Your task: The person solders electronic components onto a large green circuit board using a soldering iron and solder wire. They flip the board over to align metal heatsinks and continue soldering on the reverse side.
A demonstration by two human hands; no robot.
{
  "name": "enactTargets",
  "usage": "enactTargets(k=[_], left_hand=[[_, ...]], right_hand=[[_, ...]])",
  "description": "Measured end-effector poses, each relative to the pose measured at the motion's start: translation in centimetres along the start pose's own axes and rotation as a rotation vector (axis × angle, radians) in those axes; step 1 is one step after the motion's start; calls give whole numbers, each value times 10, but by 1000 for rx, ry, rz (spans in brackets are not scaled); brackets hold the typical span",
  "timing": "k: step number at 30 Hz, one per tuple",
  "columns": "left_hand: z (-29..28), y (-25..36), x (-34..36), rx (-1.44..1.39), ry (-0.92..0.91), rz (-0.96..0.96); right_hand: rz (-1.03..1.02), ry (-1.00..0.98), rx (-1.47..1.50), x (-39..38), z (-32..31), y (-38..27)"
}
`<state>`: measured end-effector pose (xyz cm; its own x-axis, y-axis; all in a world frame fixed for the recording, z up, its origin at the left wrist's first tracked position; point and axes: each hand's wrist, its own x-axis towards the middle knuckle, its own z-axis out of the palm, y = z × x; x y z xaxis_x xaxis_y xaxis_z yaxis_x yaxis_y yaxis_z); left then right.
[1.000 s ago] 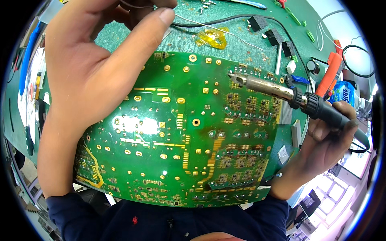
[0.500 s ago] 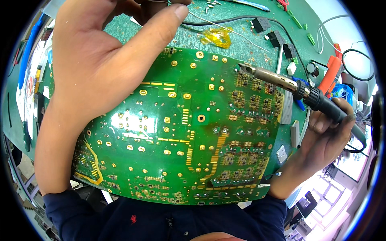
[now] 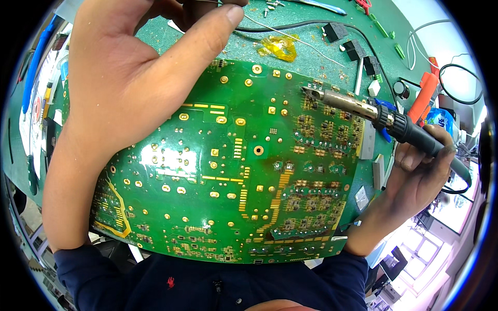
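Observation:
A large green circuit board [image 3: 223,171] lies before me, close against my front, with gold pads and rows of tiny parts. In my right hand [image 3: 423,166] is a soldering iron [image 3: 384,116], its dark grip between thumb and fingers. Its blackened tip is at the small parts by the board's far right corner; contact I cannot make out. My left hand [image 3: 140,78] is over the board's far left part, thumb and fingers closed at the top edge of the view. From them a thin silvery solder wire [image 3: 295,37] runs out to the right over the mat.
On the green mat [image 3: 311,57] lie crumpled yellow tape [image 3: 278,47], a black cable [image 3: 306,23] and several black block parts [image 3: 354,50]. Beyond the iron stands an orange-handled tool [image 3: 424,96]. A grey ribbed piece [image 3: 367,141] lies beside the board's right edge.
The iron's tip has shifted slightly left and nearer to me along the board's corner. The board has slid a touch left. My left hand stays nearly still.

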<state>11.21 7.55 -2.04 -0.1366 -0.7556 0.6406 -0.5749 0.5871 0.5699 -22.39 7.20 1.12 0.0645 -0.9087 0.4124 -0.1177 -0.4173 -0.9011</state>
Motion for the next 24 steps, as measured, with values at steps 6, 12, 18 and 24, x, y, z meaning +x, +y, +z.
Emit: enactTargets(k=[6, 12, 18, 24], left_hand=[[0, 2, 0, 2, 12, -8], [0, 2, 0, -46, 29, -15], [-2, 2, -1, -13, 22, -15], [-2, 0, 1, 38, 8, 25]], right_hand=[[-8, -18, 31, 0, 0, 0], [1, -21, 26, 0, 1, 0], [-4, -19, 51, 1, 1, 1], [21, -32, 61, 1, -1, 1]])
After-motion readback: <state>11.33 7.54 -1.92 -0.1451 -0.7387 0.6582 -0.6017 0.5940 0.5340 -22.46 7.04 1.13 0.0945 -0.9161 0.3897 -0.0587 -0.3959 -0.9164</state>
